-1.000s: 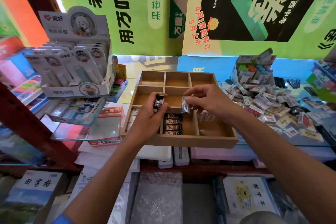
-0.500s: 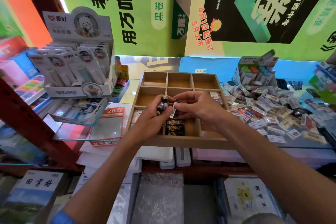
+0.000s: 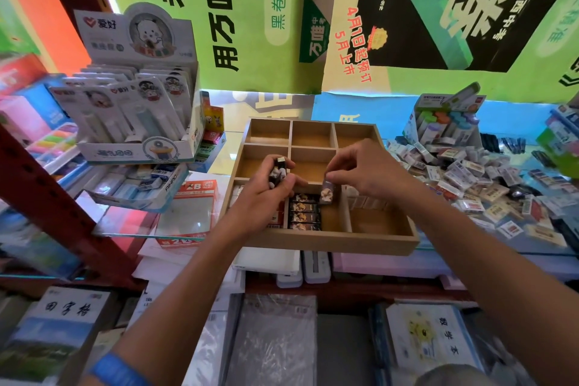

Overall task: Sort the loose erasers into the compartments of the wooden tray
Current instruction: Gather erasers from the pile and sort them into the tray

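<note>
A wooden tray (image 3: 322, 244) with nine compartments lies on the glass counter. Its front middle compartment holds a row of dark erasers (image 3: 304, 215). My left hand (image 3: 266, 197) hovers over the tray's front left part and grips a small stack of dark erasers (image 3: 278, 173). My right hand (image 3: 369, 175) pinches one dark eraser (image 3: 327, 193) by its top, upright, just above the back end of that row. White erasers (image 3: 366, 202) line the back of the front right compartment. A pile of loose erasers (image 3: 476, 178) covers the counter to the right of the tray.
A cardboard display of carded items (image 3: 134, 116) stands at the left on a red shelf frame (image 3: 47, 197). A 2B box (image 3: 191, 213) lies left of the tray. A box of coloured items (image 3: 445, 119) sits behind the pile. Books and notebooks (image 3: 272, 341) fill the lower shelf.
My right hand took one eraser from the stack at my left hand and lowered it toward the row in the front middle compartment. My left hand stayed nearly still.
</note>
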A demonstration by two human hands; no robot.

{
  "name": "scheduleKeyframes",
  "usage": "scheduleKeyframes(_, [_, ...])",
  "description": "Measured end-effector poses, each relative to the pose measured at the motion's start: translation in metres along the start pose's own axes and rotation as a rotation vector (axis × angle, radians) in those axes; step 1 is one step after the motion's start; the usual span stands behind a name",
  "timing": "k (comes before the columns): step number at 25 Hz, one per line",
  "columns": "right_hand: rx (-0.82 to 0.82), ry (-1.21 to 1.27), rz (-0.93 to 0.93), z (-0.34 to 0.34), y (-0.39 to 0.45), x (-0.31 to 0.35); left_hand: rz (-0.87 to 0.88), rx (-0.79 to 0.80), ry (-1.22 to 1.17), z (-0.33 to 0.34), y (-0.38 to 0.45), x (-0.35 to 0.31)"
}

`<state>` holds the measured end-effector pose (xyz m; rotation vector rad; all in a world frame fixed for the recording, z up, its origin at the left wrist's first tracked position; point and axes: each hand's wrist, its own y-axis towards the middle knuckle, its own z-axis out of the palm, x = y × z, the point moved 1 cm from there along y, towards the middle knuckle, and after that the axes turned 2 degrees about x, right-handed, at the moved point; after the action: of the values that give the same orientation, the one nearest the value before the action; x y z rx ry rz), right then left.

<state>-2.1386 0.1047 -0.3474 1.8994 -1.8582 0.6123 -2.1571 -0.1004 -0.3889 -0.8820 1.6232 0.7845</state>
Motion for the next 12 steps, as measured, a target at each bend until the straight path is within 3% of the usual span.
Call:
scheduleKeyframes(4, [0.094,-0.239,-0.033,0.009,-0.002,0.000,0.010,-0.007,0.014,0.001,-0.001,-0.001])
scheduleKeyframes(8, [0.019,-0.466,-0.122,0.027,-0.006,-0.003,0.008,-0.015,0.003,0.001,-0.003,-0.001])
scheduleKeyframes(10, [-0.015,-0.469,-0.168,0.023,-0.010,-0.007,0.011,-0.016,0.004,0.001,-0.002,0.000])
scheduleKeyframes(12, [0.109,-0.419,-0.188,0.015,-0.014,-0.010,0.015,-0.019,0.004,0.001,-0.001,0.001])
